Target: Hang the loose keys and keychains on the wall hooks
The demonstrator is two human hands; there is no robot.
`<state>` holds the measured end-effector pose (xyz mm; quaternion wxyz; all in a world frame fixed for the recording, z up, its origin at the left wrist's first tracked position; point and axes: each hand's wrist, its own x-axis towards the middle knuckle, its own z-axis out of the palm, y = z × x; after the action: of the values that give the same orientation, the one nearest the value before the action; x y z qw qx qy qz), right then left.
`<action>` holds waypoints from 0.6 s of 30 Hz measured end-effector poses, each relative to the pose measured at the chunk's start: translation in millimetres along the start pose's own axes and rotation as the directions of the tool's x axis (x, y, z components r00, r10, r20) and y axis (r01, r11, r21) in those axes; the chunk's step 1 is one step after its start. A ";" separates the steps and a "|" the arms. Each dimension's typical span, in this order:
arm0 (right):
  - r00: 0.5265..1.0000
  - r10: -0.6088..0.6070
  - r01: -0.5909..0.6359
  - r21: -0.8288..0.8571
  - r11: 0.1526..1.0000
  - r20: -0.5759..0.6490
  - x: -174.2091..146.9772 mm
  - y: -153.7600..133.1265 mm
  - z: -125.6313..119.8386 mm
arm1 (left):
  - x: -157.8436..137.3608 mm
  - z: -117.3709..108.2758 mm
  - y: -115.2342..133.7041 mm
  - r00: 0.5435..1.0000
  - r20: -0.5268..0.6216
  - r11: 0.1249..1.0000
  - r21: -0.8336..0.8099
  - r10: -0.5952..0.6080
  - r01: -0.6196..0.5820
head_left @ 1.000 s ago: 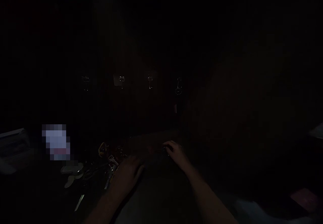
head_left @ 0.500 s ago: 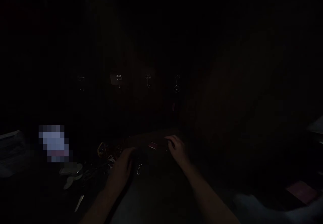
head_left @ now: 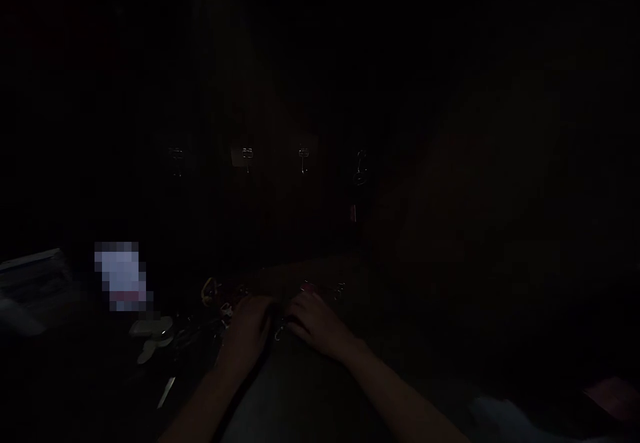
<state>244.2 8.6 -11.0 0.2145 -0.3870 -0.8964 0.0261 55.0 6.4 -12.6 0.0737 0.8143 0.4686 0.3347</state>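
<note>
The scene is very dark. My left hand is low over the surface, its fingers curved toward the middle; their tips fade into shadow, so anything in them is hidden. Close by on its right, my right hand has its thumb and fingers apart, with nothing visible in it. A small shiny metal clasp lies in the gap between the hands. Just beyond my right fingers is a small pinkish, metal-edged piece, partly covered. Shiny wire-like metal bits are to its right.
Left of my left hand lies a jumble of small items with a yellowish loop. Further left are pale rounded pieces, a thin light strip and a pixelated bright panel. Several metal hooks hang ahead. Pink material is at lower right.
My right hand has moved left and nearer, from beside the pinkish piece to the clasp, and now partly covers that piece. My left hand has barely moved. The view has shifted slightly.
</note>
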 end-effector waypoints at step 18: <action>0.972 0.153 -0.140 0.083 0.987 -0.177 -1.8 6.3 5.4 | -0.2 4.3 -0.4 0.996 -0.073 0.986 -0.162 -0.052 0.039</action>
<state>247.4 12.4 -17.9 0.3066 -0.4451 -0.8405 0.0377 57.3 7.4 -16.1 0.1283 0.7812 0.4612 0.4006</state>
